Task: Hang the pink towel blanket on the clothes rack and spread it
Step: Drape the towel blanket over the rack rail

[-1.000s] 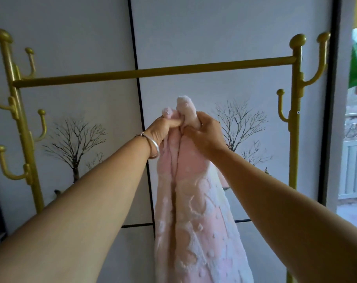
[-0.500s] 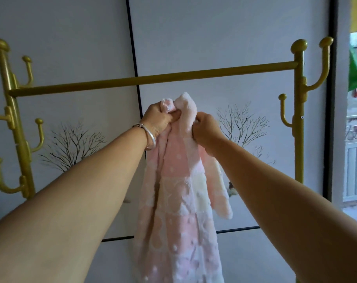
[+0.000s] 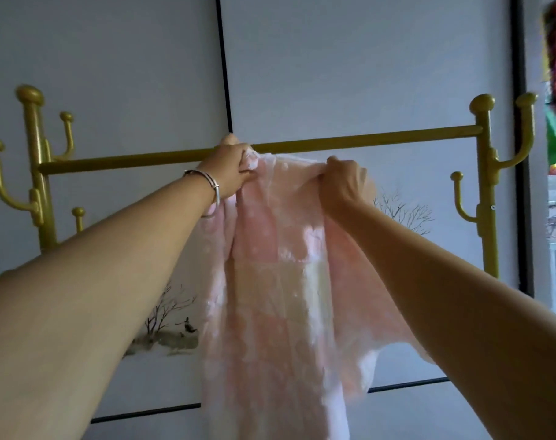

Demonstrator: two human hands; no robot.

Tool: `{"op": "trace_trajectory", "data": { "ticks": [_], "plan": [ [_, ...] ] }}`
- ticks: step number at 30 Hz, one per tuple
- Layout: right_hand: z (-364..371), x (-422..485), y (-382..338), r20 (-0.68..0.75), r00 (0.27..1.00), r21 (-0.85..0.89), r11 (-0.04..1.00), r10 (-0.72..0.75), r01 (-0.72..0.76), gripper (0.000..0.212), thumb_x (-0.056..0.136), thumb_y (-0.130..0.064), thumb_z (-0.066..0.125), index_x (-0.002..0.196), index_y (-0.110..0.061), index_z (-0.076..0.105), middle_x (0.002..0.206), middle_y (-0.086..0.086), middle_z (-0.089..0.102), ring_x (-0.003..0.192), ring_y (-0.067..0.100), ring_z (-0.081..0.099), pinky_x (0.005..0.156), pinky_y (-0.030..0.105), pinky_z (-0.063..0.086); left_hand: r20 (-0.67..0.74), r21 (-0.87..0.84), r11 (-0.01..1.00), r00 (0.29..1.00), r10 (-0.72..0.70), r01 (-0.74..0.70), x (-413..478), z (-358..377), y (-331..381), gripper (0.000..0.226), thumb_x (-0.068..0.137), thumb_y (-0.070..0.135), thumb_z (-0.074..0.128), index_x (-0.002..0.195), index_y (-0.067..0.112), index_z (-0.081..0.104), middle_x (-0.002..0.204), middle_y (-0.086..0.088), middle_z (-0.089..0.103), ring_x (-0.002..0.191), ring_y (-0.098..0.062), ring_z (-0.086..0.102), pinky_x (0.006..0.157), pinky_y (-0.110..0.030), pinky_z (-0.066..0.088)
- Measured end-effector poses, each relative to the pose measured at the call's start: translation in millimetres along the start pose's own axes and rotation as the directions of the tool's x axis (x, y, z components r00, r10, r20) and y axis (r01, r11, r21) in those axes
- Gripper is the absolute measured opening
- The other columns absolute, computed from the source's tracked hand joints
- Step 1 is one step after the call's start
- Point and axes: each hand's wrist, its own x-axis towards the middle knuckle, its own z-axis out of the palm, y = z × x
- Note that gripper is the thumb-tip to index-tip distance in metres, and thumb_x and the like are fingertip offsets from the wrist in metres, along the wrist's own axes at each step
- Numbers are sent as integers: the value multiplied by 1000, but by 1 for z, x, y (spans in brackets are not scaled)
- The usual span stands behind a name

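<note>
While the left hand (image 3: 230, 171) and right hand (image 3: 342, 182) each clutch the top edge of the pink towel (image 3: 280, 265), held up against the bar (image 3: 381, 139), hanging looks barely begun. Next, that edge needs lifting over the bar, then spreading sideways.

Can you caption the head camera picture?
Left hand and right hand hold the pink towel blanket near the gold rack bar.
</note>
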Motion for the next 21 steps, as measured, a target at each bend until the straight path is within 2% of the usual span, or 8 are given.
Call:
{"op": "trace_trajectory", "data": {
  "ticks": [2, 3, 5, 7, 9, 12, 16, 21],
  "plan": [
    [7, 0, -9, -38, 999, 59, 998, -8, 10, 24, 93, -5, 31, 101, -4, 53, 103, 21, 62, 82, 31, 49, 65, 32, 31, -45, 95, 995, 998, 40, -36, 2, -4, -3, 22, 87, -5, 49, 71, 9, 47, 102, -13, 45, 89, -31, 58, 67, -26, 40],
    [9, -1, -12, -41, 999, 76, 996, -35, 38, 21, 93, -4, 30, 99, -6, 50, 103, 21, 63, 80, 31, 48, 64, 32, 30, -42, 193, 980, 997, 62, -52, 2, -6, -2, 11, 87, -5, 47, 82, 4, 52, 108, -17, 49, 96, -35, 59, 71, -32, 41],
    [12, -4, -13, -84, 988, 43, 990, -131, 135, 17, 93, -4, 31, 100, -6, 46, 100, 22, 64, 81, 33, 52, 63, 33, 32, -54, 372, 927, 995, 79, -53, 4, -11, -3, 17, 91, 2, 43, 106, -1, 51, 119, -21, 50, 102, -40, 59, 72, -37, 39],
    [15, -6, -11, -101, 971, 21, 975, -216, 219, 19, 95, -7, 33, 107, -6, 48, 100, 18, 62, 98, 34, 56, 69, 32, 36, -113, 440, 898, 992, 57, -1, 7, -16, -8, 23, 94, 3, 38, 114, -3, 48, 122, -24, 50, 103, -44, 57, 73, -42, 40],
    [20, -3, -9, -115, 931, -61, 938, -346, 341, 24, 93, -5, 36, 114, -3, 49, 105, 20, 62, 110, 34, 54, 81, 35, 42, -213, 413, 909, 976, 47, 47, 12, -20, -13, 24, 94, 0, 35, 114, -5, 47, 123, -26, 49, 104, -47, 56, 80, -48, 43],
    [23, 9, -13, -96, 871, -202, 866, -483, 458, 37, 90, -8, 42, 127, -1, 44, 121, 29, 59, 117, 41, 52, 98, 43, 41, -286, 375, 927, 951, 115, 1, 24, -29, -23, 22, 93, 1, 41, 113, -4, 48, 122, -26, 49, 98, -49, 57, 78, -50, 44],
    [24, 27, -19, -17, 855, -273, 825, -518, 494, 56, 88, -17, 47, 141, -8, 33, 136, 26, 48, 124, 41, 46, 105, 44, 38, -318, 376, 926, 932, 173, -43, 43, -38, -27, 24, 96, 6, 40, 115, -5, 48, 125, -26, 47, 99, -47, 57, 78, -48, 42],
    [33, 57, -27, 20, 861, -353, 802, -508, 481, 71, 89, -33, 49, 149, -9, 18, 140, 24, 43, 129, 41, 41, 108, 47, 35, -325, 407, 913, 929, 175, -29, 74, -35, -25, 30, 94, 0, 40, 123, -6, 44, 132, -25, 40, 115, -39, 48, 88, -44, 43]
  ]
}}
